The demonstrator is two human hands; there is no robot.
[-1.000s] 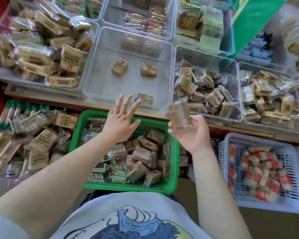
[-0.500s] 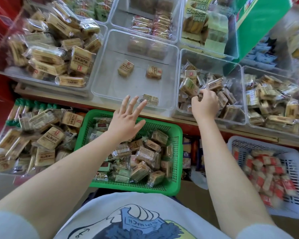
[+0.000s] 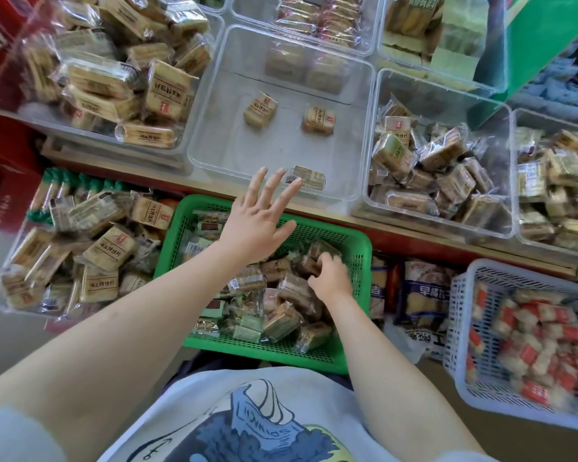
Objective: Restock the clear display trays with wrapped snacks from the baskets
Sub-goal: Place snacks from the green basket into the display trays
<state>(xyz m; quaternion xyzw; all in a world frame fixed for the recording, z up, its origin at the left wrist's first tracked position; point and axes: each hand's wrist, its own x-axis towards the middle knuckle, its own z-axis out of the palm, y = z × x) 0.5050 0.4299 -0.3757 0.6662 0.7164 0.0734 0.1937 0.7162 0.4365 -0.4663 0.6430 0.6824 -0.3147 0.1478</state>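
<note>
A green basket (image 3: 356, 331) full of wrapped brown snacks sits in front of me. My right hand (image 3: 329, 276) is down inside it, fingers curled round a wrapped snack (image 3: 309, 263) near the basket's far right corner. My left hand (image 3: 259, 218) hovers above the basket's far edge with fingers spread, holding nothing. Just beyond it stands a clear tray (image 3: 214, 141) with only three wrapped snacks in it, one (image 3: 309, 177) by its front wall. To its right a clear tray (image 3: 501, 225) is heaped with similar wrapped snacks.
A full clear tray (image 3: 0, 95) of larger packs is at the upper left, another bin (image 3: 0, 295) of packs at the lower left. A white basket (image 3: 461, 371) of red-labelled snacks stands at the right, blue bags (image 3: 421, 301) beside it. A green board (image 3: 548, 38) rises at the upper right.
My right hand carried a wrapped snack to the heaped tray on the right, left it there, then came back down into the green basket. My left hand stayed hovering.
</note>
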